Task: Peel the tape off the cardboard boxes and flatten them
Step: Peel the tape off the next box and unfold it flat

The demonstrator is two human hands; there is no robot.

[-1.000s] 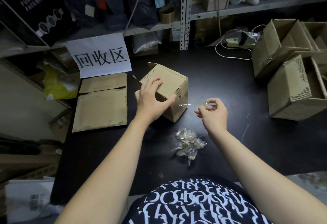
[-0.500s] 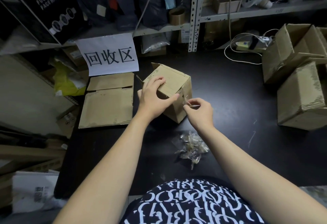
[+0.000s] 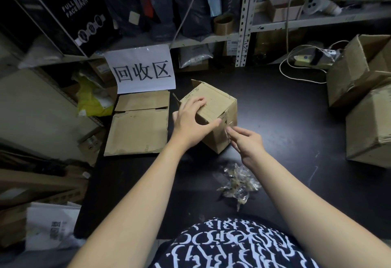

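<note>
Now our left hand (image 3: pixel 190 124) grips the cardboard box (image 3: pixel 213 98) while our right hand (image 3: pixel 245 142) pinches a tape strip (image 3: pixel 226 124) at its near edge, likely needing a steady outward pull.

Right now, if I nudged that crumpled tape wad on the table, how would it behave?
The tape wad looks thin and crinkled, so probably very light and floppy. Being peeled tape, it may stick to the table rather than slide.

Whether the fingers (image 3: pixel 235 132) of the right hand (image 3: pixel 248 143) pinch anything at the box (image 3: pixel 214 100) corner is too small to tell.
</note>
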